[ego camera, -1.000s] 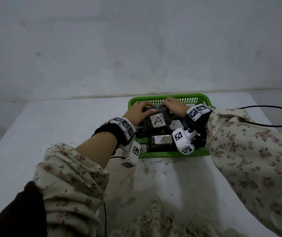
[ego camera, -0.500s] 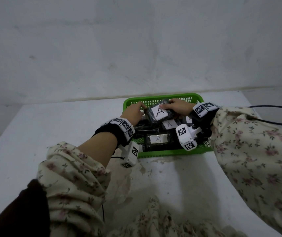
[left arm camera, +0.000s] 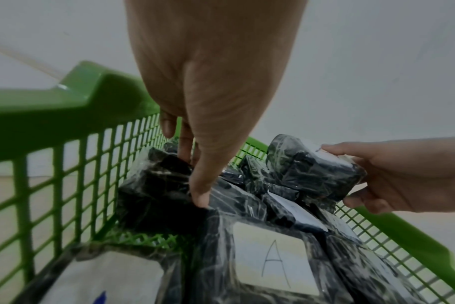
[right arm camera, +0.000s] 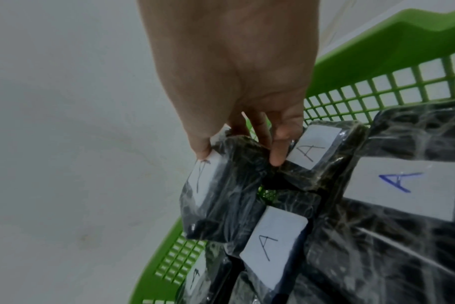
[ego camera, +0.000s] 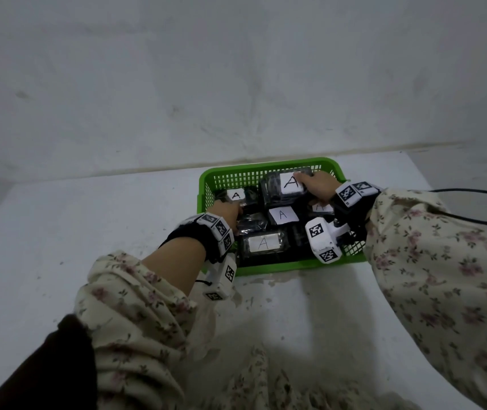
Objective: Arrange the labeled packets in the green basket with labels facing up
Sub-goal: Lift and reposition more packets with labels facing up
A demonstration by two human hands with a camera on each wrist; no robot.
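A green basket holds several dark wrapped packets with white "A" labels facing up. My right hand pinches one packet at the far right of the basket, thumb on its label and fingers under its end, raised above the others. My left hand reaches into the left side. Its thumb and fingers grip a dark packet next to the basket wall. Labelled packets lie in the middle and at the near edge.
The basket sits at the far side of a white table, close to a grey wall. A black cable runs along the table to the right of the basket. Flaked patches mark the table just in front of the basket.
Both hands held the raised packet over the middle; the right hand has carried it toward the far right, and the left hand has let go and dropped onto a packet at the left.
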